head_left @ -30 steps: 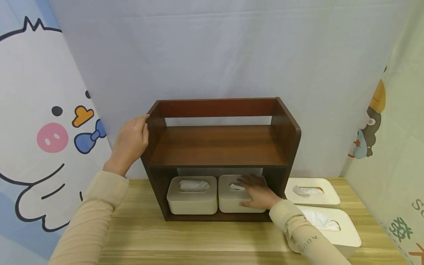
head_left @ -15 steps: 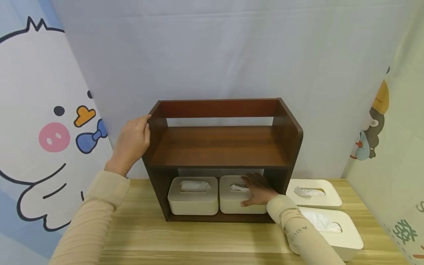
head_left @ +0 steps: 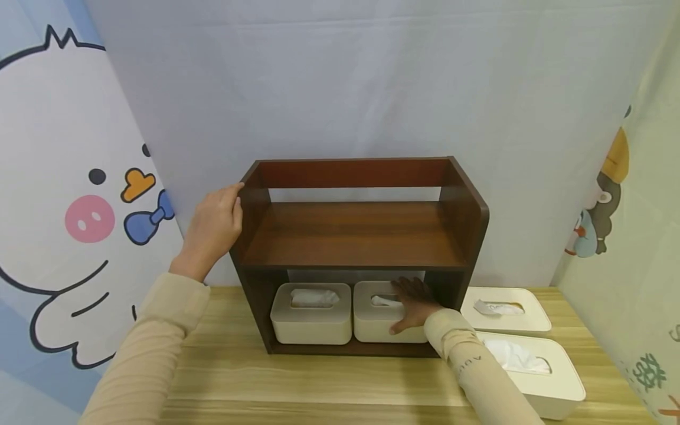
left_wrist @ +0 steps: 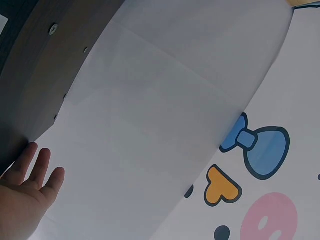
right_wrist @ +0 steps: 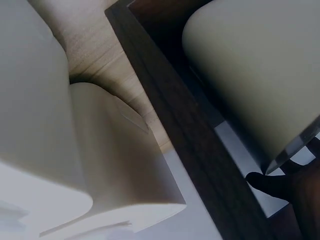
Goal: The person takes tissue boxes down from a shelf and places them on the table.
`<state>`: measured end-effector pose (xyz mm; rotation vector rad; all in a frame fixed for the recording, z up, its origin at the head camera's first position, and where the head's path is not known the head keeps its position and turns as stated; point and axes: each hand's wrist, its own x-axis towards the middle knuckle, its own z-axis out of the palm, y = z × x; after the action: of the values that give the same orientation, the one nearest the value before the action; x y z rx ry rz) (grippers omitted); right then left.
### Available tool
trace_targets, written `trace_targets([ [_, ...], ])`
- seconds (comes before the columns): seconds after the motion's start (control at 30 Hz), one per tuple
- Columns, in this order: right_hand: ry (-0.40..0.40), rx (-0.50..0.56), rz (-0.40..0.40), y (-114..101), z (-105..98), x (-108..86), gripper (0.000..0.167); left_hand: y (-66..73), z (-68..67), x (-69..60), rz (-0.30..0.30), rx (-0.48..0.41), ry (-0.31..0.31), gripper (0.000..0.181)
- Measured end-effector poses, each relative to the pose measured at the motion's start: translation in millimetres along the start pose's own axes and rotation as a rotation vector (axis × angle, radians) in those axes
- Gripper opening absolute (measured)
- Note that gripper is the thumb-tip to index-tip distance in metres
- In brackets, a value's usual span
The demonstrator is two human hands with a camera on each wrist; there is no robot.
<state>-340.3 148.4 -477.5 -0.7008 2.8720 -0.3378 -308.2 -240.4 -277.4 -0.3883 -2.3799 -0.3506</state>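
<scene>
Two cream tissue boxes stand side by side in the lower compartment of a brown wooden shelf (head_left: pixel 350 233). The left tissue box (head_left: pixel 312 327) has tissue in its top slot. My right hand (head_left: pixel 417 307) lies spread over the right part of the right tissue box (head_left: pixel 370 324), thumb at its front and fingers across the lid. In the right wrist view the fingers (right_wrist: pixel 272 185) look fairly straight at the lid's edge. My left hand (head_left: pixel 212 227) rests against the shelf's left side panel near its upper edge. In the left wrist view its fingers (left_wrist: pixel 40 167) are extended, loosely spread.
Two more tissue boxes stand right of the shelf on the wood-grain table (head_left: pixel 297 389): a rear tissue box (head_left: pixel 533 316) and a front tissue box (head_left: pixel 563 369), partly behind my right sleeve. A grey-white curtain (head_left: pixel 345 77) hangs behind; cartoon-printed cloths flank both sides.
My right hand has shifted slightly to the right and back over the right tissue box. The boxes keep their places in the shelf; my left hand stays at the side panel.
</scene>
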Motion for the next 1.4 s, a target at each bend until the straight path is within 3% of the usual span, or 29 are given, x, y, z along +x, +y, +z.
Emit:
trace_targets([
  [0.17, -0.005, -0.007, 0.013, 1, 1, 3.7, 0.119, 0.4, -1.1, -0.1, -0.01, -0.001, -0.008, 0.035],
  [0.67, 0.089, -0.017, -0.025, 5, 7, 6.7, 0.112, 0.8, -1.5, -0.1, -0.003, 0.01, 0.01, 0.035],
  [1.4, 0.104, 0.0, 0.061, -12, 3, -7.8, 0.109, -1.1, -0.4, 0.0, -0.004, 0.012, 0.013, 0.035],
])
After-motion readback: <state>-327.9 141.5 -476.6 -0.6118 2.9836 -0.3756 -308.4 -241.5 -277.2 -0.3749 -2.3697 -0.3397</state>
